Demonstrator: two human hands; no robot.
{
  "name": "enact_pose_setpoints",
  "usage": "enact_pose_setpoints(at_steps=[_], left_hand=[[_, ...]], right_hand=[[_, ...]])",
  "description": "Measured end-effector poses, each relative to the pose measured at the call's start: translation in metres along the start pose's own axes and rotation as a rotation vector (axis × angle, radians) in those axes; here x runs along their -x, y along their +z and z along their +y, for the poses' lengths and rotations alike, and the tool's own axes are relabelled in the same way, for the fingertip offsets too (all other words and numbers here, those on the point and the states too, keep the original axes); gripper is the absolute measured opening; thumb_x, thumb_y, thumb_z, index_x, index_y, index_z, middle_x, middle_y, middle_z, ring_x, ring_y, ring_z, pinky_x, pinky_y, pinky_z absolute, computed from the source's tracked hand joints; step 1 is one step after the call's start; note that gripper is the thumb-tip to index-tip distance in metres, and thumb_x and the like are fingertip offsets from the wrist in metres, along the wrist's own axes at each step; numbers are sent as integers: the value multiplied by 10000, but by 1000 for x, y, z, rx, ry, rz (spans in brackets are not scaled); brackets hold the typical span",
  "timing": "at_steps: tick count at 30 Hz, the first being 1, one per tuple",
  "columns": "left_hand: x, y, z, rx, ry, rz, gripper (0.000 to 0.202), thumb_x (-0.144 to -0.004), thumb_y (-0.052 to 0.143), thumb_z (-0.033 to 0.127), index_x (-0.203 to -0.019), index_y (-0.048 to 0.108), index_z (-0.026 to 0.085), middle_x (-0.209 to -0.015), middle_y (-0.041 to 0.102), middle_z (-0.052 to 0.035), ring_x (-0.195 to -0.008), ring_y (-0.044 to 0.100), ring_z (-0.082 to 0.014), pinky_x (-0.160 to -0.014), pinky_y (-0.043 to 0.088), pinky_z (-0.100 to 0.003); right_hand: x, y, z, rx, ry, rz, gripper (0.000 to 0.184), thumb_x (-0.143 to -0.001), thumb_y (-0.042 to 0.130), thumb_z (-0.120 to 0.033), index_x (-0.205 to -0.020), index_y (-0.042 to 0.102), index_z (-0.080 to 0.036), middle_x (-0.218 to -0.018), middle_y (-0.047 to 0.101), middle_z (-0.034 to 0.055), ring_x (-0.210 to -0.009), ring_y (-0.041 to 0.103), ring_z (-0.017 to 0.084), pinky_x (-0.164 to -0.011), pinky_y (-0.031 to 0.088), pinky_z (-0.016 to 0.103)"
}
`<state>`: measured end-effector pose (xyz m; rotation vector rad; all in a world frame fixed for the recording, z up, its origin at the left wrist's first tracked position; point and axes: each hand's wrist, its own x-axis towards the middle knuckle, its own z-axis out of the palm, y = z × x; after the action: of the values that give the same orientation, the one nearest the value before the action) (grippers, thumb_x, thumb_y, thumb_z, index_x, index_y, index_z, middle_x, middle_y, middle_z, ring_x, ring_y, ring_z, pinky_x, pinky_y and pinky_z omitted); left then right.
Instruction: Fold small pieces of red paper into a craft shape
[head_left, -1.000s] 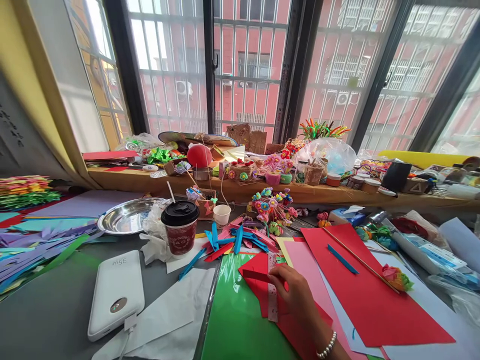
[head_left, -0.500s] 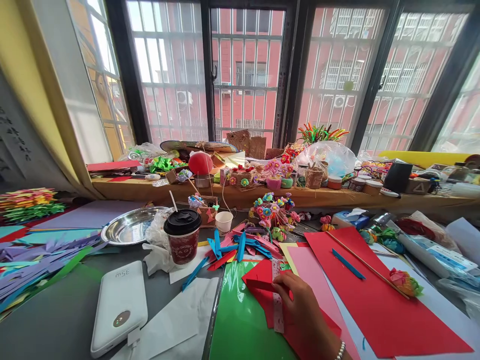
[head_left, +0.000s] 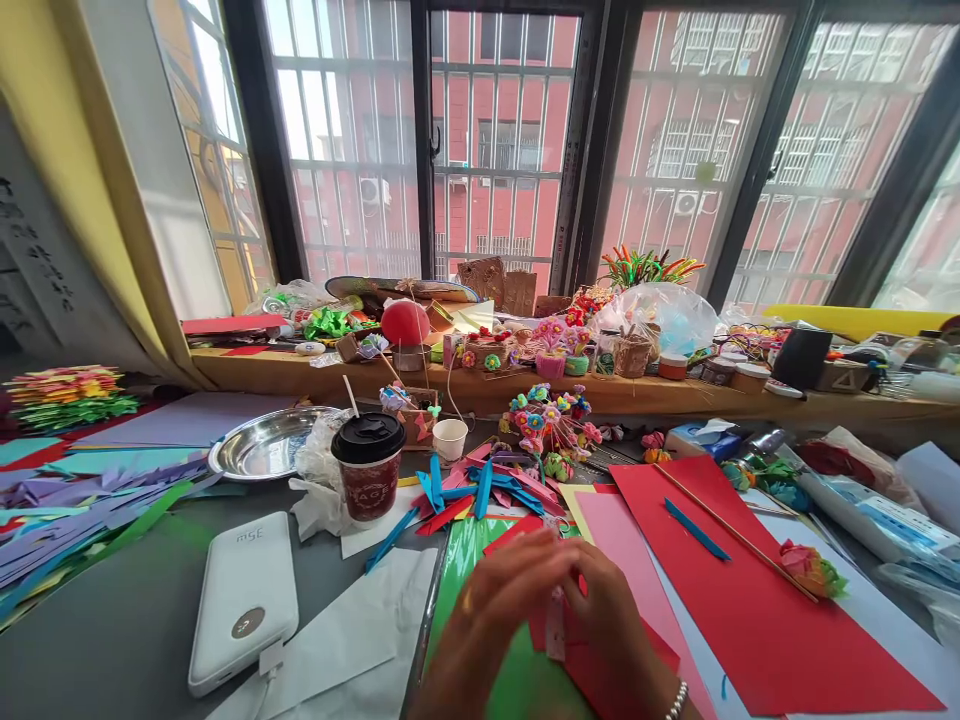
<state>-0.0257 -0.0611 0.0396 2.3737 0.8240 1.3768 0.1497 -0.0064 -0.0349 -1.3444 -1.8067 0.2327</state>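
Nearest, my left hand (head_left: 499,590): blurred, fingers long and laid together, crossing in front of the other's fingertips; whether they pinch anything, I cannot tell. My right hand (head_left: 611,610), with bracelet (head_left: 677,700): thumb and forefinger bent towards each other, tips covered, grip unreadable. Below both, red paper (head_left: 581,665), on a green sheet (head_left: 459,560); across it a ruler (head_left: 555,637), lower end in sight. Handling, in my judgement: ruler pressed flat and kept from sliding, red paper squared to its edge, any crease firmed with even finger pressure, the glossy green sheet steadied underneath. Hidden: the middle of the red paper and of the ruler, and whatever lies between my fingers. Cut off: my forearms and the green sheet, at the lower edge. Left, on the counter (head_left: 112,650): one power bank (head_left: 244,590), its cable running out of view. Right: one red sheet (head_left: 735,600), bearing a blue strip (head_left: 696,530) and a flower (head_left: 810,568) on a stick. Further: blue and pink strips (head_left: 484,488), too tangled to count; one lidded cup (head_left: 367,475). Furthest: a crowded sill (head_left: 472,388), small oddments there hard to make out.
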Motion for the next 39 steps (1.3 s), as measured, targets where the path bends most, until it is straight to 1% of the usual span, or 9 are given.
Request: enact_pose_setpoints(at_steps=[2,4,7,8,10,14,22,29,39], left_hand=[[-25,14,-17,-126,-2,-92,332,-775,445,222,-1106,433,242,-1067,527,-35,-982,461,-180,-843,381,-338],[-35,30,-42,-307,4,-209,261,-756,473,196,-1013,500,225,-954,578,-34,-895,501,-182,-809,390,-363],[-31,51,-78,-438,44,-289,131,-727,515,237,-842,567,200,-761,600,-24,-772,530,-178,-712,424,-335],[-28,56,-86,-468,64,-294,99,-735,501,233,-782,579,192,-691,595,-17,-720,534,-174,-685,427,-331],[-21,62,-96,-479,68,-265,140,-765,450,218,-743,585,188,-639,587,-12,-647,532,-158,-615,429,-294],[-14,63,-100,-447,62,-186,206,-792,400,221,-714,587,186,-621,579,-12,-632,527,-145,-601,415,-267],[-12,62,-99,-467,123,-158,240,-786,373,163,-678,586,180,-594,556,-19,-633,512,-151,-598,411,-272],[-11,61,-98,-493,145,-164,219,-780,364,106,-741,567,178,-638,560,-13,-648,519,-138,-752,399,-344],[-8,64,-98,-511,168,-212,232,-763,352,64,-779,554,177,-681,570,-16,-696,523,-137,-811,378,-358]], right_hand=[[1,1,1,-1,-7,12,143,-772,439,-204,-733,577,-200,-720,605,30,-665,573,166,-583,454,251],[1,2,1,8,-9,11,150,-779,437,-210,-727,577,-199,-714,603,24,-657,572,154,-579,457,242],[1,1,0,32,-26,7,150,-783,440,-205,-743,584,-196,-719,602,27,-658,571,150,-571,460,237],[1,1,0,38,-35,4,149,-785,439,-203,-755,585,-195,-724,601,30,-660,570,151,-571,461,238],[1,2,0,50,-50,3,151,-789,436,-206,-772,585,-194,-732,599,35,-669,568,155,-576,462,244],[1,2,1,83,-72,4,157,-794,430,-217,-756,580,-190,-738,596,40,-681,559,162,-593,457,259],[2,7,4,47,-63,-39,154,-784,439,-213,-730,583,-206,-721,591,23,-658,558,150,-576,452,242],[2,0,0,71,-50,-14,181,-789,427,-214,-718,593,-207,-692,592,25,-644,557,153,-567,449,246],[3,5,2,109,-104,3,168,-781,441,-220,-707,591,-208,-686,597,20,-638,560,150,-551,446,239]])
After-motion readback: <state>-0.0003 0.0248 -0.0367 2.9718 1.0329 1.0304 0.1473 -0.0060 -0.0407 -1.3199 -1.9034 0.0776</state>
